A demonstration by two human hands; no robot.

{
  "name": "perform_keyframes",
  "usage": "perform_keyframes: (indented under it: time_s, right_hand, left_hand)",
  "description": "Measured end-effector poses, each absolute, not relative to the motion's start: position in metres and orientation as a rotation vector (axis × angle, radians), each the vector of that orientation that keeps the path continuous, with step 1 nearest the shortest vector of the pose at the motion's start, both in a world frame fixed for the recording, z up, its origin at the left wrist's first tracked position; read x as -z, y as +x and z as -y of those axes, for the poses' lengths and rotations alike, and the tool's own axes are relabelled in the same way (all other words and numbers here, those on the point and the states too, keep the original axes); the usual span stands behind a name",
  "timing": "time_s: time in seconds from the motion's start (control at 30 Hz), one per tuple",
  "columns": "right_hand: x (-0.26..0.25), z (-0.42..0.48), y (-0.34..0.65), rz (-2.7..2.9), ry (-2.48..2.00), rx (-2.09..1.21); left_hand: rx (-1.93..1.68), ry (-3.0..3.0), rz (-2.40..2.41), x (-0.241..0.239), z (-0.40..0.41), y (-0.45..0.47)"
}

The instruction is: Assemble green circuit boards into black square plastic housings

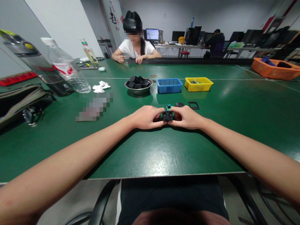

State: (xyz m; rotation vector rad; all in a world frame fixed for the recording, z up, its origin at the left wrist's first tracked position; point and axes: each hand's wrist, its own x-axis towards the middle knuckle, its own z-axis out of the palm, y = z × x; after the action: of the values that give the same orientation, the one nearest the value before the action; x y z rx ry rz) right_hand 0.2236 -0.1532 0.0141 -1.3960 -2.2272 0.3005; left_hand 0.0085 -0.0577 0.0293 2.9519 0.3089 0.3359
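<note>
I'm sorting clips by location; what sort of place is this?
Probably an assembly workshop or lab: a black part being held at a green table, a bowl of black pieces, and a lit monitor in the background.

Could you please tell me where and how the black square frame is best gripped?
The black square frame lies flat with an open middle, so perhaps pinch its right bar, coming from the right; the right hand lies to its near left.

The green desk (150,150) is open from its near edge to the left hand (146,117) and right hand (189,118). A round metal bowl (138,91), rectangular blue plastic bin (169,88) and rectangular yellow plastic bin (198,87) obstruct beyond.
</note>
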Motion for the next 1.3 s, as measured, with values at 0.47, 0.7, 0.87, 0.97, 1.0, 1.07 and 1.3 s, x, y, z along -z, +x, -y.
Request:
perform_keyframes:
  time_s: [0.47,0.7,0.87,0.97,1.0,1.07,1.3]
  right_hand:
    - [-0.0143,0.1531,0.2233,2.228,-1.403,-0.305]
    - [-0.0136,0.1536,0.223,2.226,-1.378,-0.282]
    - [-0.0141,0.1543,0.2225,2.231,-1.381,-0.254]
    - [-0.0147,0.1548,0.222,2.23,-1.402,-0.237]
    - [-0.0149,0.1549,0.2218,2.23,-1.404,-0.231]
    - [-0.0152,0.1549,0.2217,2.235,-1.404,-0.224]
    - [-0.0154,0.1548,0.2219,2.245,-1.413,-0.238]
  left_hand:
    - [-0.312,2.943,-0.33,-0.0296,0.0578,0.0086]
    - [-0.303,2.954,-0.329,-0.0291,0.0573,0.0082]
    - [-0.307,2.953,-0.334,-0.0282,0.0565,0.008]
    - [-0.313,2.954,-0.334,-0.028,0.0564,0.008]
    - [-0.315,2.956,-0.334,-0.0281,0.0566,0.008]
    - [-0.319,2.96,-0.336,-0.0286,0.0571,0.008]
    - [-0.345,2.955,-0.303,-0.03,0.0581,0.008]
